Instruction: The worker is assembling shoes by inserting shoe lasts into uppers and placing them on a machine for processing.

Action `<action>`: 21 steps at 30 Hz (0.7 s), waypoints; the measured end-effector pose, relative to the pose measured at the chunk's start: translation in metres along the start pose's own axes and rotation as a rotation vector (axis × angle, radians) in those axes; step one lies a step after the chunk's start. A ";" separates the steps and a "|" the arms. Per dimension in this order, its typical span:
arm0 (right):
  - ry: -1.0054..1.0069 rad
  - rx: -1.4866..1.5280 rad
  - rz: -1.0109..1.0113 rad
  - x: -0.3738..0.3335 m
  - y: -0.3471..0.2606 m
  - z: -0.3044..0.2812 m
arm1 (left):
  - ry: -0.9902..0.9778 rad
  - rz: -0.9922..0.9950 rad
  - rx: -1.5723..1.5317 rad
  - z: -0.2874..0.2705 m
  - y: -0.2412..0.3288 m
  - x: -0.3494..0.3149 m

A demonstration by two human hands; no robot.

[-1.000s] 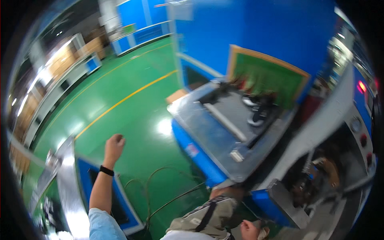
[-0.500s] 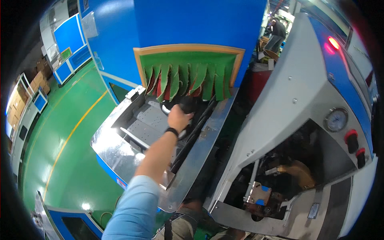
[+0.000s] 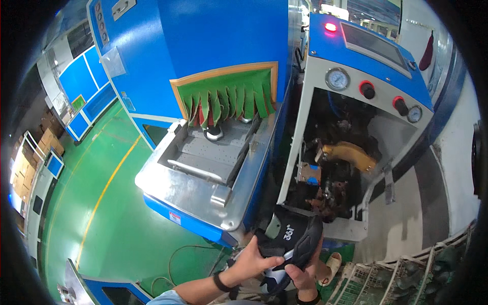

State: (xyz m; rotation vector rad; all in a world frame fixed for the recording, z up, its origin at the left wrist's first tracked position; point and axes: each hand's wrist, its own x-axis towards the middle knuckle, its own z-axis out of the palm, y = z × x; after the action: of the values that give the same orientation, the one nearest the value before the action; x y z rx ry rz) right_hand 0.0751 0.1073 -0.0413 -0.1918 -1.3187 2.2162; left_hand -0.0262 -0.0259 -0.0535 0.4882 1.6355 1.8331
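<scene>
Green floor (image 3: 117, 208): it spreads out on the left, with a yellow line (image 3: 113, 178) on it.
Big blue machine (image 3: 229, 40): it stands tall at the back, with a low hole in its front.
Gray machine (image 3: 301, 127): it is on the right, with a blue top. Its front is open, and a curved brown part (image 3: 351, 152) sits inside. The shoe in the hands is near it but is not set inside.
Metal bench (image 3: 168, 185): it sticks out in front of the blue machine. A gray belt (image 3: 208, 147) with little holes lies sunk in it.
Rack (image 3: 356, 284): it is low on the right. Dark lumps sit on it, too dim to name.
Green curtain (image 3: 223, 96): it hangs in strips over the hole, inside a wood frame.
Black shoe (image 3: 300, 231): it is tilted, up off the bench and near the gray machine's lower front. Picking it up looks done. It is not set down anywhere.
Left hand (image 3: 254, 260): it grips the shoe from the left side, thumb on top.
Right hand (image 3: 306, 277): it grips the same shoe from the right and below, thumb up front.
White shoe tip (image 3: 214, 134): it pokes out under the curtain onto the belt. No hand holds this shoe, so it is left to pick up, as far as I can tell.
Dials (image 3: 337, 78): 2 round ones, on the gray machine.
Red light (image 3: 331, 27): it glows on the blue top.
</scene>
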 end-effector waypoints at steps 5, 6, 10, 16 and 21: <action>0.099 -0.713 -0.208 -0.057 -0.014 -0.041 | 0.111 0.141 0.738 0.046 -0.027 -0.020; 0.123 -0.909 -0.196 -0.068 -0.014 -0.051 | 0.107 0.309 0.953 0.048 -0.028 -0.022; 0.213 -0.187 0.111 -0.063 -0.030 -0.070 | -0.221 0.394 0.772 0.055 -0.026 -0.024; 0.209 0.139 0.002 -0.007 -0.104 -0.098 | 0.095 -0.082 -0.586 0.068 0.018 0.011; 0.131 -0.880 -0.143 0.088 -0.185 -0.047 | -0.314 -0.283 0.112 0.034 -0.048 0.024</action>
State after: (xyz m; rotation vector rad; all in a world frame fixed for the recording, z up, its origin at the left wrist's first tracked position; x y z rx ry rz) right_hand 0.0902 0.2572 0.1048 -0.5268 -2.0646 1.3503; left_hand -0.0124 0.0172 -0.0979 0.5333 1.5092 1.3875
